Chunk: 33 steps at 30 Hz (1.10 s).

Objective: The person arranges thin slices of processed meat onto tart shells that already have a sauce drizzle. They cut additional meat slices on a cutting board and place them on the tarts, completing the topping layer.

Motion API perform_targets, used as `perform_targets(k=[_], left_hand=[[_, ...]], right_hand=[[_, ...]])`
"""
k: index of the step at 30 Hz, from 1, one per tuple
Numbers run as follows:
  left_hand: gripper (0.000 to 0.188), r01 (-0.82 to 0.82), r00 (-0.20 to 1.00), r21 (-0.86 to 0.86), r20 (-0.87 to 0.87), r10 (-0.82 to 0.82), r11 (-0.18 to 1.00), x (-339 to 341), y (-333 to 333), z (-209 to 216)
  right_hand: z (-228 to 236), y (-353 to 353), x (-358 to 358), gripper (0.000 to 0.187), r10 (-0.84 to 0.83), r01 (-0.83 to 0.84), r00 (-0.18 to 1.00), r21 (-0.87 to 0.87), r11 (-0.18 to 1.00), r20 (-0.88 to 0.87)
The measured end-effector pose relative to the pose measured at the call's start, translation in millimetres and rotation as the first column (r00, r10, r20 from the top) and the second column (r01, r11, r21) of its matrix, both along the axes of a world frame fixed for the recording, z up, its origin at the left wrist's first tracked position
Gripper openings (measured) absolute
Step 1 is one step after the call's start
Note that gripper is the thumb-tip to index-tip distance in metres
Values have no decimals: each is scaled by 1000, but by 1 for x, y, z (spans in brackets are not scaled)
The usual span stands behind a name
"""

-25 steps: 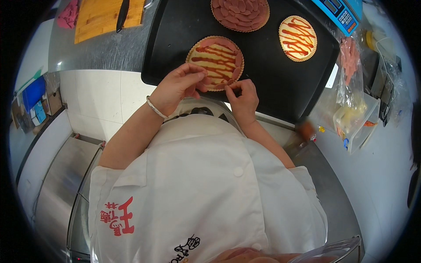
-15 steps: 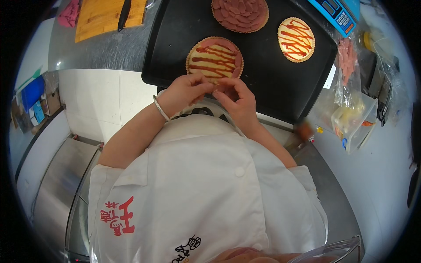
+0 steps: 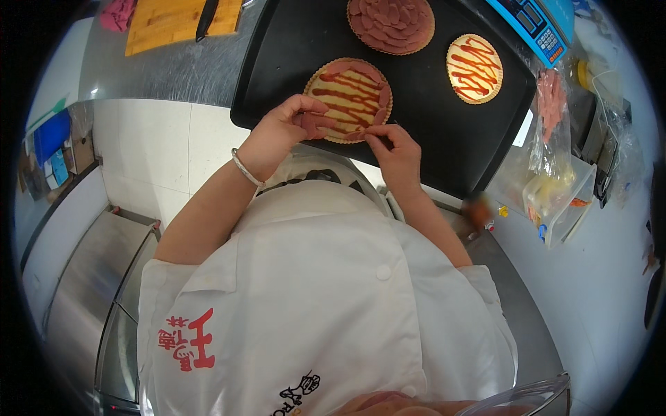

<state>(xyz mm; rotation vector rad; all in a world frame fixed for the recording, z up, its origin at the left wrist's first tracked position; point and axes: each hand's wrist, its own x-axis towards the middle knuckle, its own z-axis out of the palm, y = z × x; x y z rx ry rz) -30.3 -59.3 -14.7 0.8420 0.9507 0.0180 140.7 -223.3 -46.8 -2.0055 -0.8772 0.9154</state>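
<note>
A round pizza base [image 3: 341,98] with a crimped edge lies at the near side of the black baking tray [image 3: 444,149]. Red sauce stripes cross its pale top, and pink meat slices [image 3: 383,96] line part of its rim. My left hand [image 3: 272,137] is closed on a few pink meat slices [image 3: 316,126] at the pizza's near-left edge. With thumb and fingertips, my right hand [image 3: 399,156] pinches one meat slice [image 3: 355,135] against the near rim.
Farther back on the tray sit a pizza covered in overlapping meat slices [image 3: 392,26] and a smaller sauced base [image 3: 474,69]. A blue scale [image 3: 538,31] stands at right, above a bag of meat slices [image 3: 550,100]. At left are a cutting board [image 3: 170,28] and knife [image 3: 207,19].
My hands were together at the pizza's near edge and have moved apart. The right one has brought a slice onto the rim; the slices in the left one now show.
</note>
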Motion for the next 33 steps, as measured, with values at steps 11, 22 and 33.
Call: perform_targets(k=[11,22,33], left_hand=[[38,-78,996,-60,38,80,995,-7,-2,4],[41,-79,997,-62,-4,79,995,-11,1,7],[39,305,951,507,-114,-288,806,-2,-16,3]], right_hand=[[-18,8,-30,17,165,-234,880,104,967,445],[-22,16,-24,21,202,-328,795,126,936,572],[17,21,-14,18,195,-189,980,109,976,-45]])
